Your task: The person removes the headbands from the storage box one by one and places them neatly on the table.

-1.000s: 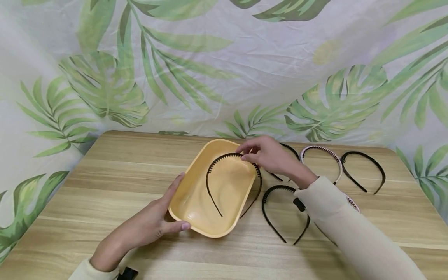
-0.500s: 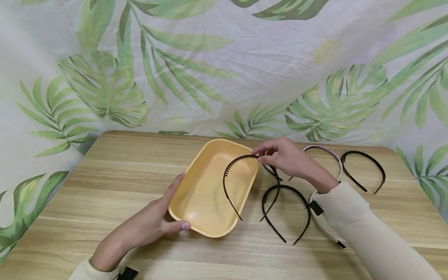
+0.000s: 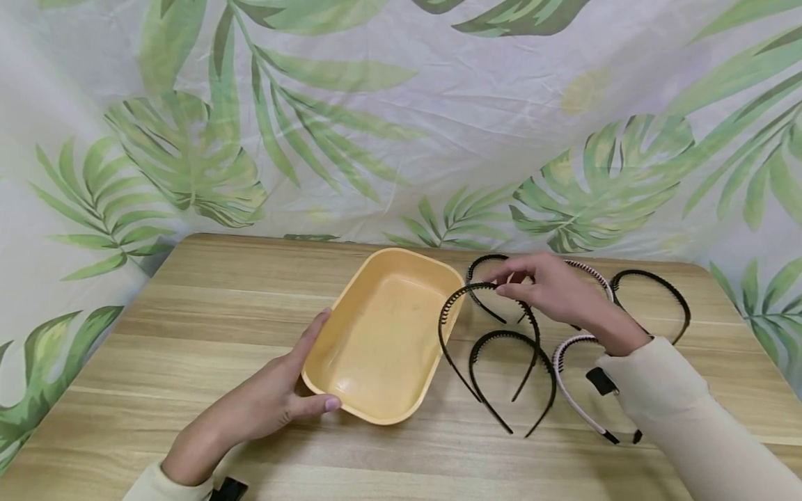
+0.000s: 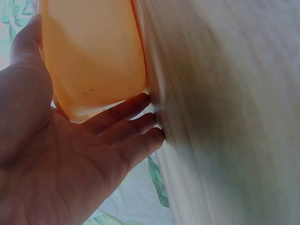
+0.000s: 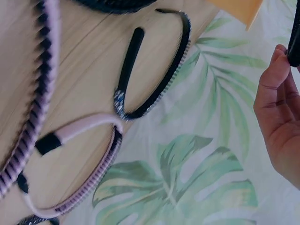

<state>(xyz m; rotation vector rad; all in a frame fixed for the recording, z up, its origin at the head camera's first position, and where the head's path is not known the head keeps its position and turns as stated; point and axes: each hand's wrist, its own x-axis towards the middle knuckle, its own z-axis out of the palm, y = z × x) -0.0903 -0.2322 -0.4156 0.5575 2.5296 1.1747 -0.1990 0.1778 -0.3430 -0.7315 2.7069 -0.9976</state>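
Observation:
My left hand point(image 3: 263, 400) holds the near-left corner of a yellow plastic basin point(image 3: 376, 334), thumb on the rim and fingers along the outer side. In the left wrist view several fingertips reach down to the tabletop beside the basin point(image 4: 93, 61). My right hand point(image 3: 554, 292) pinches a thin black toothed headband point(image 3: 477, 286) near the top of its arch, ends hanging down. The held headband overlaps the basin's right rim and a second black headband point(image 3: 501, 334) in the head view. At the right wrist view's edge, the fingertips pinch the dark band point(image 5: 294, 49).
More headbands lie right of the basin: a black one point(image 3: 485, 258) at the back, a pink one point(image 3: 592, 270) partly behind my right hand, a pink one point(image 3: 579, 410) in front, and a black one point(image 3: 686, 309) far right. A leaf-print cloth point(image 3: 351, 139) hangs behind the wooden table point(image 3: 207, 299).
My right hand has moved right with the black headband, from over the basin to over the headbands beside it. My left hand and the basin have stayed put.

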